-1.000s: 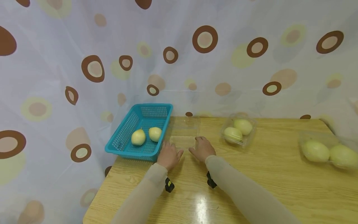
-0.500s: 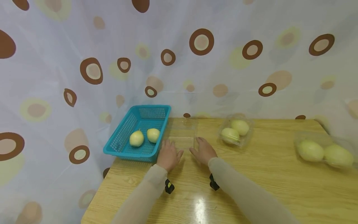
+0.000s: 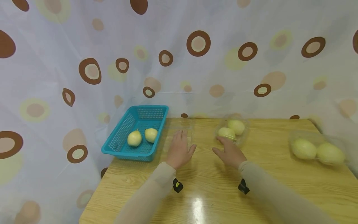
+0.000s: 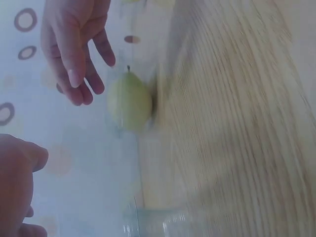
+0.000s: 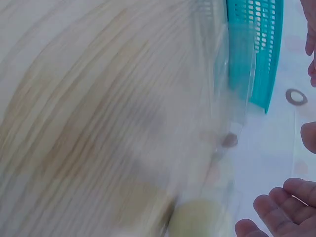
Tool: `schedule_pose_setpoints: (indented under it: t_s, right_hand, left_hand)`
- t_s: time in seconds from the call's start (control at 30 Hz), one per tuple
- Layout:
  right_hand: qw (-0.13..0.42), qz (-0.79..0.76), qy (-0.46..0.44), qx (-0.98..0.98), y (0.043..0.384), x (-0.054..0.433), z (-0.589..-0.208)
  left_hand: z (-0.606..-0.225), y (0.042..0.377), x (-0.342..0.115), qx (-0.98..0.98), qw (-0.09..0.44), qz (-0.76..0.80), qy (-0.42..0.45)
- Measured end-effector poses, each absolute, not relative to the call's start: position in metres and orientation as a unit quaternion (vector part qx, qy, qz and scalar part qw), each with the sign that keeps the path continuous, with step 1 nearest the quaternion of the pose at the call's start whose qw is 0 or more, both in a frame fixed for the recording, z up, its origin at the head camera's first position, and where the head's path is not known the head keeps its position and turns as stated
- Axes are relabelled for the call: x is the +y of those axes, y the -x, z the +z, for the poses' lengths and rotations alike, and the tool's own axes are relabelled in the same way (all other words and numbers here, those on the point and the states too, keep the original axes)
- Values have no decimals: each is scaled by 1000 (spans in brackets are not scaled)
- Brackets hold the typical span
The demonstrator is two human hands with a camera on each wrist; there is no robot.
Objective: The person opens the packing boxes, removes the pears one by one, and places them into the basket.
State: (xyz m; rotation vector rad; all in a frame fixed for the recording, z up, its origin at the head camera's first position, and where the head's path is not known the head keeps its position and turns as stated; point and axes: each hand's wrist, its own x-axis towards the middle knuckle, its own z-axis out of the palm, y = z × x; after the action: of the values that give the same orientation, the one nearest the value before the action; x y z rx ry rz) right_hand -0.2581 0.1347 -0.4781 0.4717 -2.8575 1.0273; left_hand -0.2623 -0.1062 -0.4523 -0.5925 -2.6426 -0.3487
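My left hand (image 3: 180,150) hovers with straight fingers above a clear plastic clamshell box (image 3: 191,127) that holds no fruit. Further right, my right hand (image 3: 230,152) is held with loosely spread fingers, grasping nothing. Its fingertips overlap the near edge of a second clear box (image 3: 242,133) with two pale yellow-green pears (image 3: 236,126); whether they touch it, I cannot tell. One pear (image 4: 130,102) shows beyond the right hand in the left wrist view. In the right wrist view my right hand (image 5: 286,210) has relaxed fingers.
A blue plastic basket (image 3: 127,152) with two pears (image 3: 134,138) stands left of the hands. At the right, another clear box (image 3: 296,133) holds two pears (image 3: 304,149). Everything rests on a wooden table (image 3: 268,155) against a patterned curtain (image 3: 218,71).
Both hands have moved right from the sides of the fruitless box. The right hand has gone further, toward the middle box of pears. The head view has shifted slightly.
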Motion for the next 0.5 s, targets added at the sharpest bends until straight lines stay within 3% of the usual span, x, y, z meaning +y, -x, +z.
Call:
schedule_pose_setpoints:
  t_s: [0.27,0.5]
  right_hand:
    - [54,317,-122,-939,258,201,-475]
    - [32,337,-51,-939,268,230,-472]
  left_hand:
    - [-454,270,-68,-951,167,-106,237]
    - [-458,287,-34,-954,74,-149,249]
